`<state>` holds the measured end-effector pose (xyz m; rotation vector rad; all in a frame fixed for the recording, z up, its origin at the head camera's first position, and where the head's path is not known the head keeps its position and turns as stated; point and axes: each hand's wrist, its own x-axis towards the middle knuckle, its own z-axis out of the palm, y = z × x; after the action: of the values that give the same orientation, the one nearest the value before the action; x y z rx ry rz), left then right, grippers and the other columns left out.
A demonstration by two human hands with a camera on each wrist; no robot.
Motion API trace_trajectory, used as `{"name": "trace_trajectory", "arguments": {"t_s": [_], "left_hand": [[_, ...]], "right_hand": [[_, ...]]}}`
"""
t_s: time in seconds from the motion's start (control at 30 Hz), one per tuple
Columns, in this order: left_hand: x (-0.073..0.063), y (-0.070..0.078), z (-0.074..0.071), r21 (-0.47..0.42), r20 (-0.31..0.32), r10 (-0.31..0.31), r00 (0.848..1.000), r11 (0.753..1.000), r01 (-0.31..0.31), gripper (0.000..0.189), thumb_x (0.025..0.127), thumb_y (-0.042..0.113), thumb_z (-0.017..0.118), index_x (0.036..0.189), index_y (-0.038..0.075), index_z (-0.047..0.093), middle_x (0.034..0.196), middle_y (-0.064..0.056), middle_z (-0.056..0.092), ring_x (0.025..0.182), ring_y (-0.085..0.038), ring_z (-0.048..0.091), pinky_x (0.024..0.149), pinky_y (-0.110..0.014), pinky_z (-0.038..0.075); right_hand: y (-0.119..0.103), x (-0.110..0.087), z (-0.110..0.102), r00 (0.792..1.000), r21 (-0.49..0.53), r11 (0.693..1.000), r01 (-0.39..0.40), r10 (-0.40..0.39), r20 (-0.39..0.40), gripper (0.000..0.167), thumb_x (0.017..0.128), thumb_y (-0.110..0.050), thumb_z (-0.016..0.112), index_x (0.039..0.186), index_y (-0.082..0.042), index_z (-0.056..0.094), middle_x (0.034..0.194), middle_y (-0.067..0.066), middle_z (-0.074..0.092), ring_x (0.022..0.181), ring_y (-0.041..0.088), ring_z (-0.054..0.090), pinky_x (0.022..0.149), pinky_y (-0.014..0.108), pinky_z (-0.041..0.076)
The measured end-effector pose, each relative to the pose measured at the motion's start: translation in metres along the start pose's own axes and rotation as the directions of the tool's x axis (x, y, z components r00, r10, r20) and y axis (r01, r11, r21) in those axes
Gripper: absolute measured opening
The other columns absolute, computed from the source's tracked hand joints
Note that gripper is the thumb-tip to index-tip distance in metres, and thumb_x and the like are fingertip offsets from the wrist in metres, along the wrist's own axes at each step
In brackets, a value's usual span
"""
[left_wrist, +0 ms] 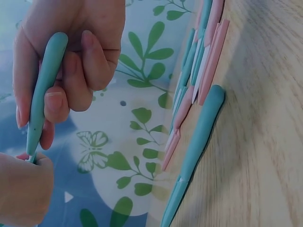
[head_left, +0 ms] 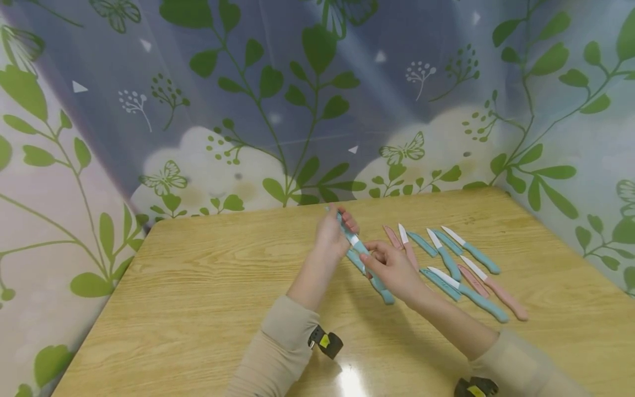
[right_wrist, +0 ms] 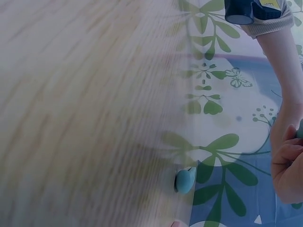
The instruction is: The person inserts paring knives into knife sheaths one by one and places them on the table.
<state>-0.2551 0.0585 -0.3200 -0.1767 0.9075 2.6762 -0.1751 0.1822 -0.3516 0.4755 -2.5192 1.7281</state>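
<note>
My left hand (head_left: 333,234) grips a light blue sheath (head_left: 342,220) raised above the table. The right hand (head_left: 394,270) pinches the blue handle of a paring knife (left_wrist: 45,87) between thumb and fingers. A short white strip of blade (head_left: 354,240) shows between handle and sheath; how deep the blade sits is hidden by the left fingers. Below both hands, a sheathed blue knife (left_wrist: 199,137) lies on the table, its handle end toward the person. The right wrist view catches only the left hand (right_wrist: 289,165) and that knife's rounded handle end.
To the right on the wooden table (head_left: 198,309) lie several white-bladed knives, such as a pink one (head_left: 503,295) and a blue one (head_left: 483,304). Loose sheaths, pink (head_left: 473,280) and blue (head_left: 421,242), lie among them. A leaf-patterned curtain (head_left: 238,138) hangs around the table.
</note>
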Motion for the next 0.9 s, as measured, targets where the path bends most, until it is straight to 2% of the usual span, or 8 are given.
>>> {"name": "trace_trajectory", "arguments": {"t_s": [0.13,0.23,0.33,0.5,0.6,0.67,0.73,0.9], "left_hand": [[0.0,-0.004,0.0,0.011,0.008,-0.005,1.0,1.0,0.005,0.028,0.103,0.03,0.028,0.084,0.011,0.037,0.069,0.003,0.033,0.055,-0.006,0.031,0.05,-0.015,0.027],[0.0,-0.006,0.0,0.014,0.014,-0.009,1.0,1.0,0.009,0.027,0.103,0.028,0.027,0.084,0.011,0.036,0.07,0.002,0.033,0.056,-0.006,0.031,0.051,-0.015,0.028],[0.0,-0.008,0.001,0.008,0.015,-0.006,1.0,1.0,0.005,0.027,0.103,0.029,0.027,0.084,0.011,0.037,0.07,0.002,0.033,0.056,-0.006,0.031,0.052,-0.015,0.028],[0.002,-0.01,0.001,0.009,0.024,-0.001,1.0,1.0,0.001,0.028,0.103,0.03,0.027,0.085,0.011,0.037,0.071,0.002,0.035,0.058,-0.007,0.033,0.053,-0.015,0.03],[0.003,-0.012,0.001,0.01,0.041,-0.002,0.999,1.0,0.002,0.028,0.103,0.031,0.027,0.087,0.01,0.038,0.074,0.001,0.037,0.063,-0.009,0.036,0.058,-0.017,0.033],[0.005,-0.015,0.0,0.028,0.046,-0.001,0.999,1.0,-0.001,0.03,0.103,0.031,0.027,0.088,0.009,0.039,0.077,-0.001,0.04,0.068,-0.011,0.04,0.064,-0.019,0.038],[0.006,-0.018,0.0,0.052,0.046,-0.001,0.999,0.999,-0.001,0.031,0.103,0.031,0.028,0.09,0.007,0.042,0.081,-0.003,0.043,0.075,-0.015,0.045,0.072,-0.023,0.042],[0.008,-0.024,-0.001,0.152,0.017,0.003,1.0,0.988,-0.006,0.036,0.102,0.03,0.034,0.086,0.003,0.052,0.085,-0.006,0.047,0.08,-0.017,0.046,0.077,-0.025,0.041]], "right_hand": [[0.002,0.001,-0.002,1.0,-0.032,0.999,-0.011,0.011,-0.013,0.037,0.096,-0.013,0.051,0.121,0.013,0.047,0.064,0.005,0.055,0.045,0.004,0.033,0.048,0.019,0.034],[0.003,0.001,-0.003,1.0,-0.056,0.998,-0.003,0.001,-0.027,0.037,0.095,-0.014,0.052,0.121,0.013,0.047,0.064,0.005,0.055,0.045,0.005,0.034,0.073,0.027,0.042],[0.004,0.001,-0.004,0.999,-0.068,0.998,0.011,-0.014,-0.037,0.036,0.095,-0.013,0.053,0.119,0.013,0.048,0.063,0.005,0.056,0.045,0.006,0.036,0.099,0.042,0.024],[0.007,0.003,-0.008,0.999,-0.103,0.995,0.018,-0.022,-0.038,0.033,0.095,-0.013,0.053,0.117,0.011,0.051,0.062,0.003,0.056,0.052,0.01,0.045,0.094,0.045,0.029],[0.01,0.005,-0.014,1.0,-0.143,0.99,0.008,-0.012,-0.026,0.032,0.095,-0.016,0.053,0.116,0.009,0.053,0.065,0.005,0.059,0.056,0.011,0.047,0.073,0.036,0.041],[0.01,0.005,-0.019,1.0,-0.158,0.987,-0.007,0.006,-0.011,0.032,0.095,-0.017,0.054,0.114,0.008,0.054,0.067,0.007,0.061,0.058,0.012,0.047,0.073,0.032,0.043],[0.01,0.005,-0.025,0.999,-0.16,0.987,-0.033,0.035,0.011,0.03,0.094,-0.018,0.055,0.111,0.007,0.055,0.069,0.009,0.061,0.052,0.011,0.04,0.052,0.025,0.034],[0.01,0.002,-0.04,0.997,-0.175,0.983,-0.057,0.067,0.05,0.027,0.093,-0.019,0.058,0.105,0.005,0.058,0.074,0.009,0.058,0.06,0.016,0.045,0.052,0.025,0.04]]}}
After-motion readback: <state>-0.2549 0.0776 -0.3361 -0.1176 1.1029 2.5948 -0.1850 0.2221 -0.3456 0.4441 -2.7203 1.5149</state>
